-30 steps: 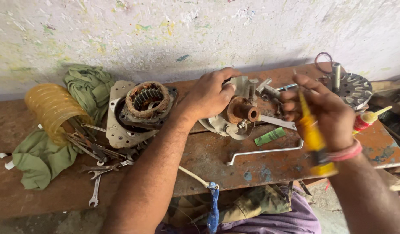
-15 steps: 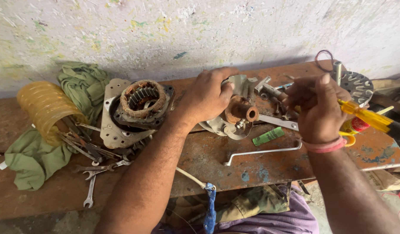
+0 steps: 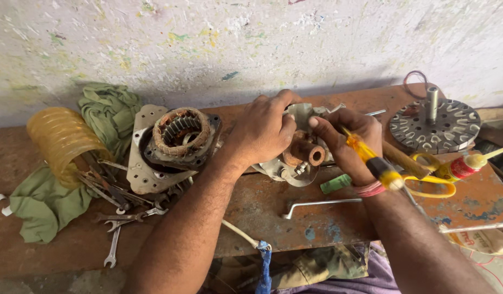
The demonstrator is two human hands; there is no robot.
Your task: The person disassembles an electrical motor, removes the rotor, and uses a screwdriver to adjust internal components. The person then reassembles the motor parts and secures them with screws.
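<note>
Front centre: bare strip of rusty bench (image 3: 262, 209), passable | Front right: bent bar wrench (image 3: 314, 205) lies across it | Left: stator housing (image 3: 172, 141), spanners (image 3: 118, 218), yellow coiled hose (image 3: 63, 142), green cloth (image 3: 42, 204) crowd approach | Right: rotor disc (image 3: 434, 125), scissors (image 3: 431, 177), glue bottle (image 3: 469, 164) block | Rear: wall (image 3: 235, 43) closes it.

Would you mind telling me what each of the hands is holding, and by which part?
The right hand grips a yellow screwdriver along its handle; the left hand steadies the motor part from above.
</note>
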